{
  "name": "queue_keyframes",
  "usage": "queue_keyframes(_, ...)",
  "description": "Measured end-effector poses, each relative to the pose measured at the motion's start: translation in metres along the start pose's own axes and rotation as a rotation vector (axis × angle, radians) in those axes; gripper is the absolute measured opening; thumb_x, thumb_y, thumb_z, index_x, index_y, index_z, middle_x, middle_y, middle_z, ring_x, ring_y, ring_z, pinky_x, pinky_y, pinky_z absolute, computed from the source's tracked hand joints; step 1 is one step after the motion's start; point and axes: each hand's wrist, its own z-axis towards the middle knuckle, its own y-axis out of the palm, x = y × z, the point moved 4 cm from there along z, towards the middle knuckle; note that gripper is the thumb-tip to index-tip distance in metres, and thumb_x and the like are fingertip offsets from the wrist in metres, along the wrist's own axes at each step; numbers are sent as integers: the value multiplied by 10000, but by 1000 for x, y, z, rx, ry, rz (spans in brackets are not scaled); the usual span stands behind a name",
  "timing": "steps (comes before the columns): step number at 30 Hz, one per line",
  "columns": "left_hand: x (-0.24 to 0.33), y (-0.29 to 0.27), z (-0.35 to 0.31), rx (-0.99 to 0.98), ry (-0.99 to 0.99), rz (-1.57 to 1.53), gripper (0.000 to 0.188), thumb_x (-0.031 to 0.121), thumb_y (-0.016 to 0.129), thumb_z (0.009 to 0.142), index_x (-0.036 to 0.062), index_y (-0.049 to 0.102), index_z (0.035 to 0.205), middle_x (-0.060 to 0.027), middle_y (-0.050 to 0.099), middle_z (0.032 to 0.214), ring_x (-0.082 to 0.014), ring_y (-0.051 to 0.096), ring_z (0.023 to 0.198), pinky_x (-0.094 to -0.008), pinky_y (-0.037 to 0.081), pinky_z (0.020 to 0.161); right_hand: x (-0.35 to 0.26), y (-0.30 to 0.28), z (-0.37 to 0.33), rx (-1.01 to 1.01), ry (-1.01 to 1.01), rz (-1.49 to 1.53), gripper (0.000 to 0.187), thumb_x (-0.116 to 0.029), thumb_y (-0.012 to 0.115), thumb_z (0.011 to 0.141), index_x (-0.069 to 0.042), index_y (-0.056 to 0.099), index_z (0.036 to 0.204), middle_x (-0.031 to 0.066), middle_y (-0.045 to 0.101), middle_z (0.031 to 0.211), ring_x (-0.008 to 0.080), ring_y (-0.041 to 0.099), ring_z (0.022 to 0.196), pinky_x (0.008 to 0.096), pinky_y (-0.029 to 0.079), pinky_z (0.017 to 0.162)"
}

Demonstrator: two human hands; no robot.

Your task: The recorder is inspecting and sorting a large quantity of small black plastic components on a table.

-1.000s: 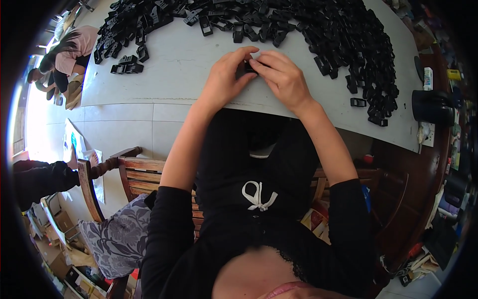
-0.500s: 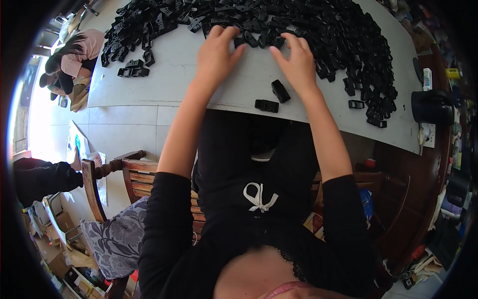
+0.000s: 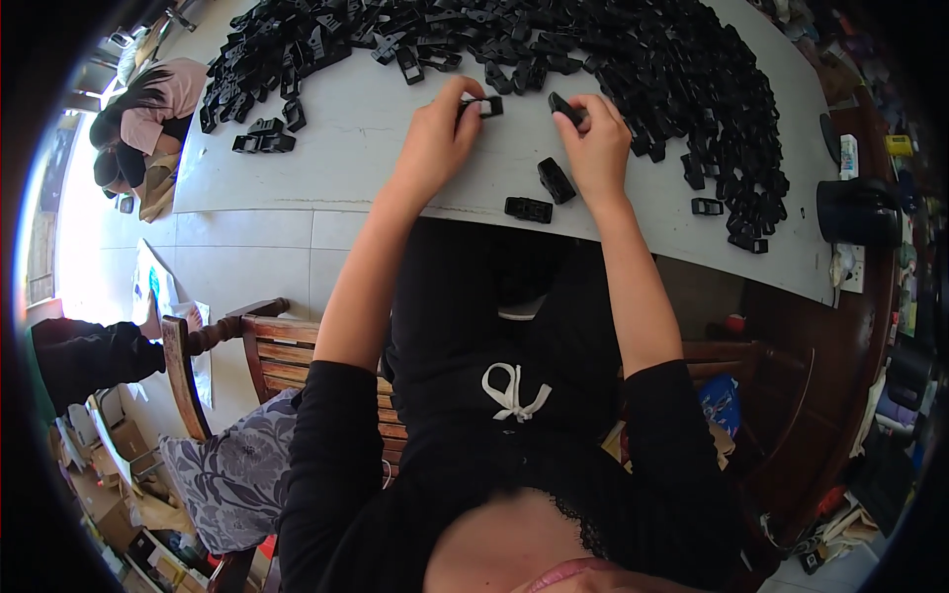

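My left hand (image 3: 443,133) is closed on a small black plastic part (image 3: 491,106), pinched between thumb and fingers, with one end poking out to the right. Across a short gap, my right hand (image 3: 597,143) pinches another black plastic part (image 3: 563,107), held tilted. Both hands hover over the table just in front of a wide heap of similar black parts (image 3: 474,40). Nearer to me, one black part lies slanted (image 3: 556,181) and another lies flat (image 3: 529,210) by the table's front edge. Their exact kind is too small to tell.
The grey-white table (image 3: 336,158) carries a few stacked black parts (image 3: 264,138) at left and a lone one (image 3: 707,207) at right. A black container (image 3: 858,212) stands at the right edge. Two people crouch (image 3: 148,128) beyond the left side. A wooden chair (image 3: 272,346) is at left.
Both hands have drawn back from the heap toward me. Each now holds a black plastic part clear of the pile; before, the fingers were spread at its edge.
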Motion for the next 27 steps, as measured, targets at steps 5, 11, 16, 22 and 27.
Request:
queue_keyframes(5,-3,8,1,-142,-53,-168,274,111,674,874,-2,612,1116,-66,634,930,-88,551,647,-242,464,614,-12,-2,-8,-148,73,385,216,-3,702,783,-24,658,994,54,617,997,131,581,745,245,493,677)
queue_keyframes(11,1,13,1,-186,61,12,346,69,765,769,-2,655,1089,-56,601,964,-103,550,677,-257,468,619,-37,3,-13,-196,-186,408,324,67,686,754,-64,709,1050,50,610,1016,158,593,823,260,510,727)
queue_keyframes(16,-1,15,6,-247,71,64,320,63,772,748,3,680,1049,-61,597,933,-121,545,666,-276,471,619,-41,8,-12,-174,-385,239,305,78,702,742,-72,730,1007,43,604,959,181,606,848,282,530,724)
queue_keyframes(22,1,4,8,-275,157,-11,331,78,744,778,27,669,1096,-58,591,904,-123,532,640,-266,462,596,-46,-1,-15,-208,-553,-43,286,-94,703,819,-103,709,1105,58,665,1147,291,575,1154,376,495,928)
queue_keyframes(27,-20,-48,21,369,177,474,257,204,706,819,69,637,1026,-110,588,952,-277,610,764,-371,504,675,-45,-4,-29,-360,-500,-116,290,-232,648,882,-110,697,1141,76,631,1255,291,510,1261,432,412,1032)
